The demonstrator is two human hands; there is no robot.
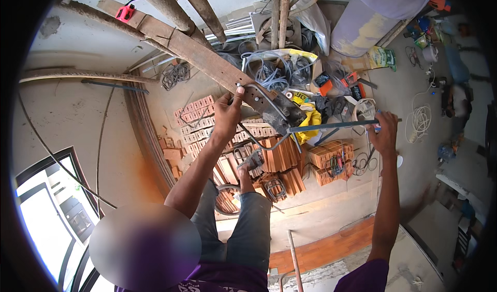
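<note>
My left hand (228,113) is closed beside the end of a long wooden plank (196,56), its thumb pressing on a thin, bent steel rod (268,94). Bolts and a dark metal fitting (284,115) sit at that end of the plank, and the rod curves around near them. Off to the right, my right hand (384,132) is wrapped around one end of a dark, straight metal bar (336,126). The bar's other end reaches the fitting and the rod; whether it hooks onto the rod I cannot make out.
Stacked bricks (199,111) and bundled rods lie below the plank. Beyond it stands a box of hoses and bags (274,72). Wooden poles (160,2) lean behind the plank, with a red tape measure (125,13) on it. A white cable (418,121) coils at right.
</note>
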